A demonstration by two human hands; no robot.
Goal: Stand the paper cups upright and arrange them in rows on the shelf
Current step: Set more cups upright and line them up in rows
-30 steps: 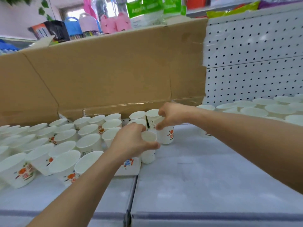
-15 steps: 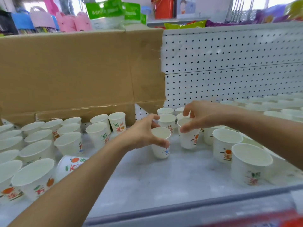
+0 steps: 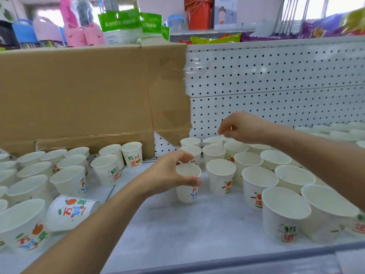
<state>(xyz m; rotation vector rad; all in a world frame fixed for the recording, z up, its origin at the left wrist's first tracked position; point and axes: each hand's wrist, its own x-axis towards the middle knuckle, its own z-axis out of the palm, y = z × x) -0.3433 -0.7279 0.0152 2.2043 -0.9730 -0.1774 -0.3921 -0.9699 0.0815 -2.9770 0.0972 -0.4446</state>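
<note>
Left hand (image 3: 166,176) gripped the rim of an upright paper cup (image 3: 187,193) at frame centre, thumb and fingers curled round it. The base was low over the shelf (image 3: 177,234); contact unclear. Rows of upright cups (image 3: 256,175) stood just right of it. Right hand (image 3: 242,128) hovered above the back cups, fingers loosely curled, holding nothing. A tipped cup (image 3: 73,211) lay on its side at lower left. Cardboard box (image 3: 88,91) stood behind, pegboard (image 3: 276,76) at upper right.

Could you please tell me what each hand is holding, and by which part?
The left hand grips an upright paper cup around its rim; the right hand holds nothing.
</note>
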